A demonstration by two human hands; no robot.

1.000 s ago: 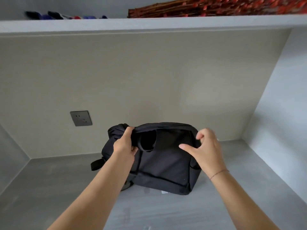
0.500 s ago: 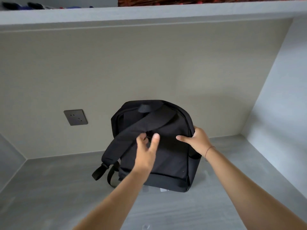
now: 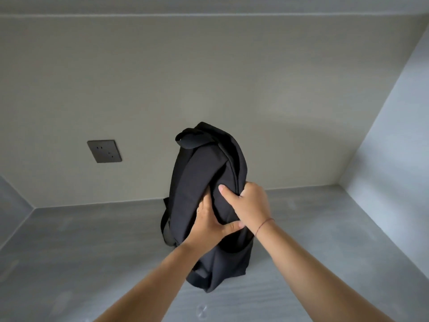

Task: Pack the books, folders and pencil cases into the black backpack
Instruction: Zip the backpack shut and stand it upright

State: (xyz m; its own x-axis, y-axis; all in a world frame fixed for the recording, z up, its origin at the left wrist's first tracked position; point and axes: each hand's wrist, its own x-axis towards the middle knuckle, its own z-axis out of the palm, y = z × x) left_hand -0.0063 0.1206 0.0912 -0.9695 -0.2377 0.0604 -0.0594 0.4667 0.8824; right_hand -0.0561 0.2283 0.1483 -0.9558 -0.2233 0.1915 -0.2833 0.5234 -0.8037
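Now backpack (image 3: pixel 209 182) stands upright mid-frame on tabletop (image 3: pixel 69 252); left hand (image 3: pixel 210 225) and right hand (image 3: pixel 249 205) both clamp its side, fingers closed on fabric. Looks soft, floppy, light; grip near zipper seam.

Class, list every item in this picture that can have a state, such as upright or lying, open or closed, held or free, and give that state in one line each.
black backpack: standing upright on the grey desk, zip looks closed, held by both hands.
left hand: gripping the backpack's side, low down.
right hand: gripping the backpack's edge, just above the left hand.
wall socket: nothing plugged in.
shoulder straps: hanging loose on the backpack's left.
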